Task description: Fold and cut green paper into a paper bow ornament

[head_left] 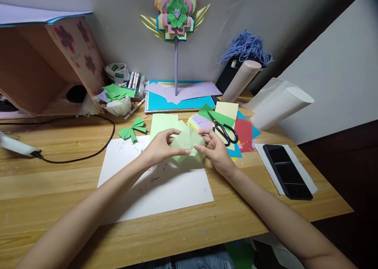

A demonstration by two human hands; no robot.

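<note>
Both of my hands hold a folded piece of pale green paper (188, 143) just above a white sheet (153, 186) on the wooden desk (53, 182). My left hand (161, 146) pinches its left side, thumb on top and fingers curled beneath. My right hand (216, 150) grips the right side, fingers closed on the fold. More pale green sheets (164, 124) lie flat just beyond the hands.
Black scissors (224, 130) rest on a pile of coloured paper (236, 131) to the right. A black phone (287, 170) lies further right. A green paper bow (132, 129), a bowl of scraps (118, 101), markers, a paper flower (176, 11) and a black cable (88, 154) sit behind and left.
</note>
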